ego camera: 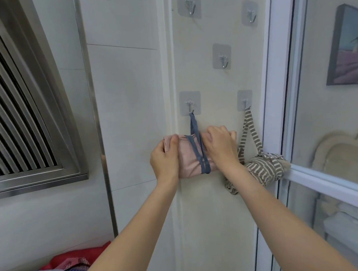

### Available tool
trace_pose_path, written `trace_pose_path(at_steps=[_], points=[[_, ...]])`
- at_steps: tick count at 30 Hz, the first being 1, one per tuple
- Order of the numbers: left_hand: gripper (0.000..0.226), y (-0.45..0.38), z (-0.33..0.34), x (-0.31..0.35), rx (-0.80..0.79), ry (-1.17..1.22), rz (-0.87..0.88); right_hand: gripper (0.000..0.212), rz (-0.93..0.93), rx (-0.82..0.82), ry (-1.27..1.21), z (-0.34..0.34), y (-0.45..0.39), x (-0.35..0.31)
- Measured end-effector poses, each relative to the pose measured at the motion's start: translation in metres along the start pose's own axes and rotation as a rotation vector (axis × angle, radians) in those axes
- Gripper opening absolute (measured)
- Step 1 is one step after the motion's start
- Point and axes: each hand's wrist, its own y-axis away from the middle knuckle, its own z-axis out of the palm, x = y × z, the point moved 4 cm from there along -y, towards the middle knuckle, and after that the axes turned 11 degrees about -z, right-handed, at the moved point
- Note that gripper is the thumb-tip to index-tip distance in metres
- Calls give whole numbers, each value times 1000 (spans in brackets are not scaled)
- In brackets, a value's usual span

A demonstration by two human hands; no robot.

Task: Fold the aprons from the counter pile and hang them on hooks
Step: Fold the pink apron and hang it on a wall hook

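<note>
A folded pink apron (188, 155) with a blue strap hangs against the wall; its strap loops over the lower left hook (190, 106). My left hand (166, 158) grips the bundle's left end. My right hand (221, 146) grips its right end. A folded brown-and-white striped apron (264, 166) hangs by its strap from the lower right hook (244, 103). Three bare hooks sit higher on the wall: one in the middle (222, 58), one at top left (189, 4) and one at top right (250, 13).
A pile of aprons (73, 267), red, checked blue and light blue, lies at the bottom left. A steel range hood (26, 115) juts out on the left. A glass sliding door (330, 126) with a white frame stands to the right.
</note>
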Motion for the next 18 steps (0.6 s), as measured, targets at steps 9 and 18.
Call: trace_pose_path(at_steps=[9,18], points=[[34,-3,-9,-9,73,149,-29,27,274,211,-755,3,24,16],[52,0,-2,4,110,202,-34,50,511,441,-733,4,21,23]])
